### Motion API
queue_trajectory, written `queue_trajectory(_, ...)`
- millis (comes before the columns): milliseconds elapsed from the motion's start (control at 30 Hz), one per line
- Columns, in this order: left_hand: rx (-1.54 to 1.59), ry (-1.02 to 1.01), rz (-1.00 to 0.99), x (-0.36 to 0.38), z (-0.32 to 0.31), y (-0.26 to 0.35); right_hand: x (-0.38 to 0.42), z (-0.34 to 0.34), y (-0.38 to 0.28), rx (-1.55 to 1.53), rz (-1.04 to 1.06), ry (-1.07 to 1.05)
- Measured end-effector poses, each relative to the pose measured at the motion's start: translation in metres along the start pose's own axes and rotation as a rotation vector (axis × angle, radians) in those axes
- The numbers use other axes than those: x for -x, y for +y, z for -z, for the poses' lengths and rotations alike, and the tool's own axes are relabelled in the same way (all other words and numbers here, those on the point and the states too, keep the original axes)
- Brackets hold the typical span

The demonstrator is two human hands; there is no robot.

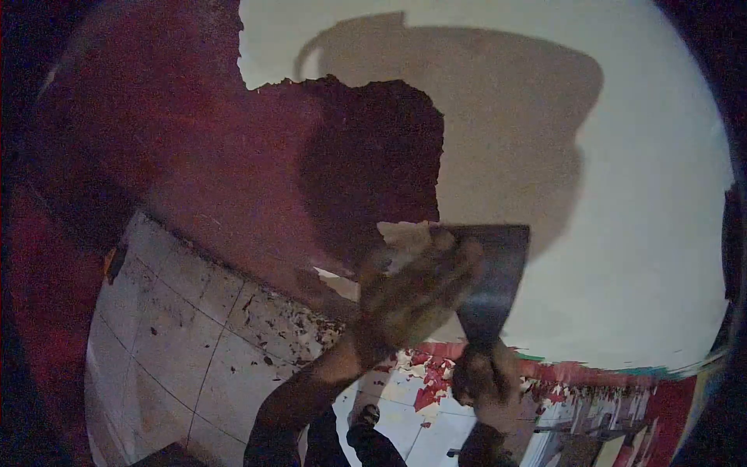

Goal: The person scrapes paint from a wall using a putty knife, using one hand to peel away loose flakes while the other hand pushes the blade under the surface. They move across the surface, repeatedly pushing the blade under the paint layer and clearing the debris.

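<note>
At a white-and-dark-red wall (654,194), over a pale tiled floor (175,342), grips a broad, dark metal scraper (499,272) near the ragged white edge (443,144) with the right hand (488,377); holds the left hand (420,294) open across the scraper's left side. Seems mid-scraping; calls for sliding under that edge.

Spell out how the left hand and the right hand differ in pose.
The left hand has its fingers stretched out, while the right hand is closed around the grip end of the scraper. The left hand is higher in view, beside the tool's wide end; the right hand is lower, beneath it. Both are bare.
</note>
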State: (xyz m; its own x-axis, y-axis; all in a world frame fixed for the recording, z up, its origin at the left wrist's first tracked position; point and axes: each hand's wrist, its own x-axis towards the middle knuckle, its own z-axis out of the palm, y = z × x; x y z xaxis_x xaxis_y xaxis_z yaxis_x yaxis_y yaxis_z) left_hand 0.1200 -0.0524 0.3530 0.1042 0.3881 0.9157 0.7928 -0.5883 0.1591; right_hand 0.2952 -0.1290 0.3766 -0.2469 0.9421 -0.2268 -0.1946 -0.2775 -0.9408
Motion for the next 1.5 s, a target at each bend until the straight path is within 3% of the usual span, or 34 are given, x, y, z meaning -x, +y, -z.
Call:
queue_trajectory(67,-0.051,0.123,-0.010,-0.001,-0.005,-0.023,-0.014,-0.026,-0.005,0.251,0.136,-0.006)
queue_trajectory(133,-0.066,0.151,-0.034,0.001,-0.001,-0.023,-0.004,-0.030,-0.003,0.311,0.135,0.053)
queue_trajectory(167,-0.047,0.101,-0.051,0.003,0.005,-0.009,0.015,-0.017,-0.001,0.168,0.021,0.112)
queue_trajectory(233,-0.012,0.004,-0.070,0.013,0.015,0.024,0.016,0.002,-0.010,0.419,0.022,0.157)
queue_trajectory(267,0.011,-0.064,-0.056,0.015,-0.010,0.028,0.017,0.011,-0.014,0.543,0.018,0.181)
queue_trajectory(367,0.051,-0.122,-0.038,0.012,-0.010,0.030,0.016,0.003,-0.016,0.416,0.064,0.121)
queue_trajectory(433,0.051,-0.118,-0.009,0.009,-0.004,0.028,0.012,0.000,-0.004,0.198,0.100,0.198)
queue_trajectory(533,0.043,-0.096,0.050,0.005,0.001,0.033,0.017,0.006,-0.019,0.256,0.133,-0.010)
queue_trajectory(567,0.046,-0.086,0.069,0.004,0.001,0.037,0.019,0.001,-0.019,0.341,0.204,0.011)
queue_trajectory(867,0.207,-0.053,0.264,0.006,0.000,0.059,0.017,0.004,-0.018,0.272,0.156,0.017)
queue_trajectory(900,0.209,-0.056,0.285,0.006,0.001,0.061,0.026,0.005,-0.011,0.265,0.182,0.184)
queue_trajectory(967,0.212,-0.066,0.313,0.004,0.002,0.064,0.029,0.020,-0.011,0.129,0.132,0.035)
queue_trajectory(1033,0.218,-0.062,0.326,-0.001,0.001,0.068,0.030,0.019,-0.015,0.177,0.196,0.052)
queue_trajectory(1133,0.230,-0.002,0.335,0.000,0.000,0.059,0.022,-0.001,-0.009,0.438,0.311,0.251)
queue_trajectory(1200,0.243,0.077,0.357,-0.008,0.000,0.052,0.017,-0.009,-0.022,0.496,0.172,0.295)
queue_trajectory(1300,0.230,-0.110,0.339,0.001,-0.018,0.068,0.027,-0.011,-0.034,0.532,0.234,0.261)
queue_trajectory(1433,0.202,0.060,0.335,-0.003,-0.005,0.057,0.023,-0.023,-0.030,0.549,0.257,0.261)
queue_trajectory(1500,0.177,0.027,0.364,0.002,-0.008,0.059,0.028,-0.018,-0.030,0.577,0.226,0.262)
